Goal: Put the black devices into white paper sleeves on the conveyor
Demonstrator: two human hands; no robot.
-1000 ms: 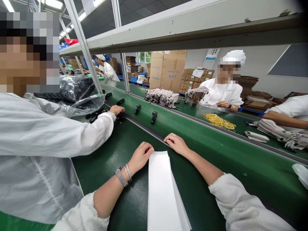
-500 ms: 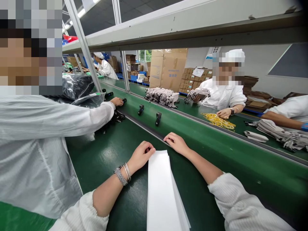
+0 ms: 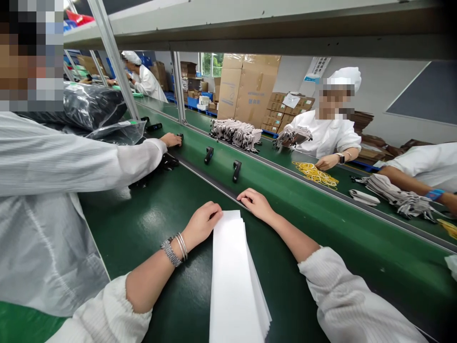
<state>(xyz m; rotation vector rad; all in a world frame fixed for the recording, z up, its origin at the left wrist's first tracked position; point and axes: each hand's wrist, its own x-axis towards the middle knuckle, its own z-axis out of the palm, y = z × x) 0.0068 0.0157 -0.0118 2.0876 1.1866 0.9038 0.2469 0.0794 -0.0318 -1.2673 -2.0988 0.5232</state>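
Note:
A stack of long white sheets (image 3: 230, 276) lies on the green table, its far end beside my left hand (image 3: 202, 222). That hand is closed, thumb and fingers together at the stack's top left corner; whether a sheet is pinched between them is hidden. My right hand (image 3: 257, 204) rests on the dark edge strip of the belt, fingers bent and slightly apart, holding nothing. Two small black devices stand on the green belt beyond my hands, one (image 3: 236, 170) nearer and another (image 3: 209, 155) further left.
At left, a person's arm (image 3: 139, 159) reaches to the belt near black parts and a plastic-wrapped bundle (image 3: 94, 105). Across the belt, people handle grey cloth bundles (image 3: 235, 133) and yellow bands (image 3: 316, 174). A metal post (image 3: 113, 57) and shelf beam (image 3: 250, 31) stand overhead.
The view has shifted slightly, so most things sit a little further left and higher. My hands keep nearly the same pose by the white sheets.

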